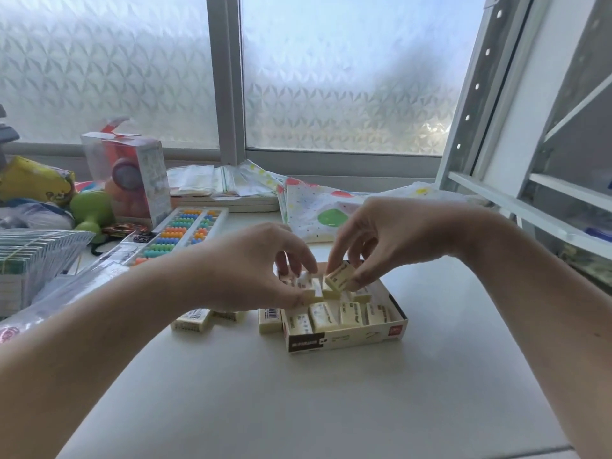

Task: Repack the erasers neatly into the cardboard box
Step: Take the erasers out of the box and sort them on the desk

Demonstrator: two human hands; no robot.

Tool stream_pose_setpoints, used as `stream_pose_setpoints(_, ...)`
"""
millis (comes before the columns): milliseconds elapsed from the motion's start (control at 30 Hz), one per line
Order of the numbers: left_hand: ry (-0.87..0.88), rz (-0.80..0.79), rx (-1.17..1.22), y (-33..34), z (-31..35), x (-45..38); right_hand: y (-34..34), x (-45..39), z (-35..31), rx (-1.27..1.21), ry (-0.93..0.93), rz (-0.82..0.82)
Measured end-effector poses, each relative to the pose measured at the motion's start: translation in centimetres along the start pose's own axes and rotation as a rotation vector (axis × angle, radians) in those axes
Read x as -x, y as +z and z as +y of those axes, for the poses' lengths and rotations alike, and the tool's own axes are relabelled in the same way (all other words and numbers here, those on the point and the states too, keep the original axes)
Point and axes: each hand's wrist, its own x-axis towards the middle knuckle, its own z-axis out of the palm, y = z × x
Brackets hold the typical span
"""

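The erasers (pixel 323 315) are cream with dark print, and the cardboard box (pixel 344 339) at centre is white with a black panel and a small red mark. The table (pixel 298 392) is plain white. At left, the abacus (pixel 180 235) has orange, green, blue and yellow beads. At upper centre, the cloth (pixel 324 213) is white with green, red and yellow dots. The window glass (pixel 99 67) bears a frosted triangular pattern.

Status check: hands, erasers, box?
Right hand pinching one eraser over box. Left hand on erasers inside. Three loose erasers left of box.
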Motion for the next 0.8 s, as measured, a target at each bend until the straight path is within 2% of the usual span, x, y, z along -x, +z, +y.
stream_pose_setpoints(200, 0.015, 0.012, -0.006, -1.2, 0.2, 0.8, 0.4, 0.1, -0.4, 0.003, -0.027, -0.055)
stream_pose_setpoints(500, -0.002, -0.082, -0.071, -0.9, 0.9, 0.9, 0.6, -0.2, -0.4, 0.115, -0.011, 0.004)
stream_pose_setpoints(800, -0.029, -0.106, -0.123, -1.4, 1.3, 1.4, -0.6, 0.7, -0.1, 0.237, 0.103, 0.037)
